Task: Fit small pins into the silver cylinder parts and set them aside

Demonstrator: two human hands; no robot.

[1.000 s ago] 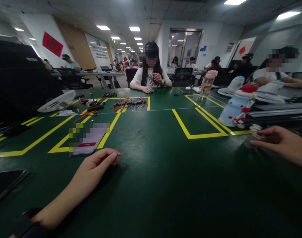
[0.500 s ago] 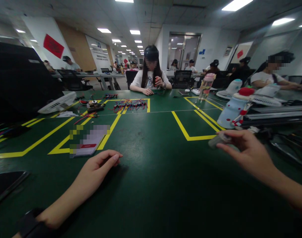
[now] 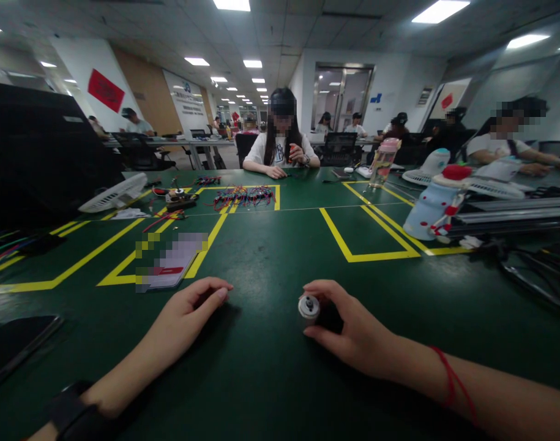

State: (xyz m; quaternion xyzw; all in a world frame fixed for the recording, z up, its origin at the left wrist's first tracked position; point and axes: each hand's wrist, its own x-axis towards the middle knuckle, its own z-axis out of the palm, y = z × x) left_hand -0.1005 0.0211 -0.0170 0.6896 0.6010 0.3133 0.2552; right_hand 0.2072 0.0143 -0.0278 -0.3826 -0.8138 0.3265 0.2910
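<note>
My right hand (image 3: pixel 348 327) grips a small silver cylindrical motor (image 3: pixel 309 311) between thumb and fingers. The motor stands upright, its short shaft and dark collar facing up, on or just above the green table (image 3: pixel 265 367). Across from it, my left hand (image 3: pixel 199 306) rests on the table, fingers curled in and thumb against them. Nothing shows in that hand, though its palm side is hidden. A pale phone-like slab (image 3: pixel 172 269), partly blurred out, lies just beyond my left hand.
Tangled wired parts (image 3: pixel 245 196) lie farther back, left of centre. A blue bottle (image 3: pixel 429 208) with a red top, metal rails (image 3: pixel 491 214) and black cables (image 3: pixel 532 275) occupy the right. A dark tablet-like device (image 3: pixel 22 343) is at left. Opposite sits a person (image 3: pixel 280 147).
My right hand has brought the motor from the right side in to the middle, close to my left hand, and turned it upright. My left hand has barely moved.
</note>
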